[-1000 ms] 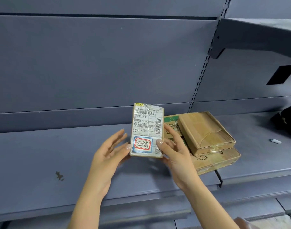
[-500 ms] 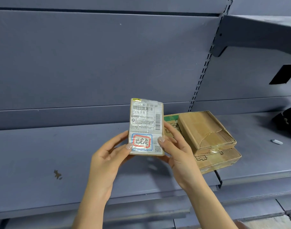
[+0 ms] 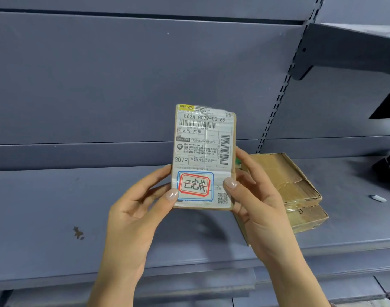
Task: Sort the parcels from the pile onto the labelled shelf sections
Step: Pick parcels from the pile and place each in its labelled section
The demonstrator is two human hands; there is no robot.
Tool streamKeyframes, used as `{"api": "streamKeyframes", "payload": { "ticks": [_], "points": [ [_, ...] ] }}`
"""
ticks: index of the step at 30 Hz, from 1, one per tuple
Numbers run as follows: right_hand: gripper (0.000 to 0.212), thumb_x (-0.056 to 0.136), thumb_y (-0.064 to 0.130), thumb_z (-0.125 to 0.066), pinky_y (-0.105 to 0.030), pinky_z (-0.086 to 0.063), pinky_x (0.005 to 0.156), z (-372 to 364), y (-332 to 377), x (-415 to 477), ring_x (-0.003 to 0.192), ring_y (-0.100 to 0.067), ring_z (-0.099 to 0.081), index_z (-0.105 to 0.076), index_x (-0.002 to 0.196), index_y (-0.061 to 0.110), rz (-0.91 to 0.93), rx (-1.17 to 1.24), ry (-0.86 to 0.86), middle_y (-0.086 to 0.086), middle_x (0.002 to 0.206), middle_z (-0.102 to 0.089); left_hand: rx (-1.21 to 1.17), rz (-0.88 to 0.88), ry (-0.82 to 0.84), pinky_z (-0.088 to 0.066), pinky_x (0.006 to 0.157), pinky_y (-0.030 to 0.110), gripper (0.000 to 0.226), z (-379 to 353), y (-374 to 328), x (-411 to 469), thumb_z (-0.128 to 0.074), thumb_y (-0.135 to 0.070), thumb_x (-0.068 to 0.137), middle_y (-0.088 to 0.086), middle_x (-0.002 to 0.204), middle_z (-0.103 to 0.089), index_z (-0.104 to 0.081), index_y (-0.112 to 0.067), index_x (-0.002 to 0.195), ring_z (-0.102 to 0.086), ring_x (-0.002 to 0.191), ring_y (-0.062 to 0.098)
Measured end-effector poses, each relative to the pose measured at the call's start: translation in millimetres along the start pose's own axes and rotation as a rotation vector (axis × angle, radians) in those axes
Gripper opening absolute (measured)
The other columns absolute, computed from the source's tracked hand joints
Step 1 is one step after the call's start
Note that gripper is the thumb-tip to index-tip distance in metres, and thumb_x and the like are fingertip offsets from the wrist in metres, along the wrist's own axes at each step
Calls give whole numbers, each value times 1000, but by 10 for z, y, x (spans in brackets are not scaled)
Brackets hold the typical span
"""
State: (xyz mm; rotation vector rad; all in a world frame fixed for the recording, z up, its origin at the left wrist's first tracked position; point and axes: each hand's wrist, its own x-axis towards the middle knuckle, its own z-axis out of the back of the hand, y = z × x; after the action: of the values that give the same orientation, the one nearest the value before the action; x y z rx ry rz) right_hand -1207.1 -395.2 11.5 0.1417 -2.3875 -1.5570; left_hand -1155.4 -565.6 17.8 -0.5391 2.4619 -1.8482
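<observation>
A small flat cardboard parcel stands upright in front of me above the grey shelf, its white shipping label facing me with barcodes, "G079" and a red-and-blue stamp. My left hand pinches its lower left edge with thumb in front. My right hand pinches its lower right edge the same way. Behind my right hand, two flat cardboard boxes lie stacked on the shelf.
A slotted upright splits the shelving into two bays. An upper shelf bracket juts out top right. A dark object and a small white piece lie on the right shelf. A dark smudge marks the left shelf.
Both hands have raised the parcel slightly and brought it closer to my view. The grip on it is unchanged.
</observation>
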Motion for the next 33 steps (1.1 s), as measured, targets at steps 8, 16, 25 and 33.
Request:
{"api": "streamKeyframes", "payload": {
  "ticks": [8, 16, 25, 33],
  "points": [
    [52, 76, 13, -67, -30, -59, 80, 28, -172, -27, 95, -16, -72, -60, 124, 30, -112, -46, -72, 1, 102, -76, -9, 106, -87, -57, 75, 25, 54, 59, 234, -14, -76, -34, 56, 4, 104, -75, -72, -18, 107, -72, 96, 20],
    [45, 84, 3, -61, -21, -56, 71, 79, -440, -80, 87, -10, -72, -59, 123, 25, -256, -28, -101, 2, 91, -77, 49, 251, -144, -58, 72, 23, 32, 146, 511, -121, -60, 1, 86, 2, 100, -76, -68, -14, 114, -73, 90, 17],
    [40, 94, 3, -58, -21, -54, 63, 120, -601, -166, 79, -7, -70, -58, 125, 29, -398, -106, -50, 1, 92, -78, 93, 328, -262, -58, 87, 33, 30, 159, 633, -340, -60, -2, 90, 2, 104, -75, -68, -15, 116, -71, 97, 20],
    [40, 95, 5, -58, -28, -59, 74, 81, -647, -256, 86, -12, -72, -58, 123, 33, -451, -165, 107, -3, 98, -77, 72, 281, -433, -59, 80, 28, 30, 190, 660, -692, -62, -5, 88, 2, 102, -76, -69, -16, 115, -72, 96, 18]
  ]
}}
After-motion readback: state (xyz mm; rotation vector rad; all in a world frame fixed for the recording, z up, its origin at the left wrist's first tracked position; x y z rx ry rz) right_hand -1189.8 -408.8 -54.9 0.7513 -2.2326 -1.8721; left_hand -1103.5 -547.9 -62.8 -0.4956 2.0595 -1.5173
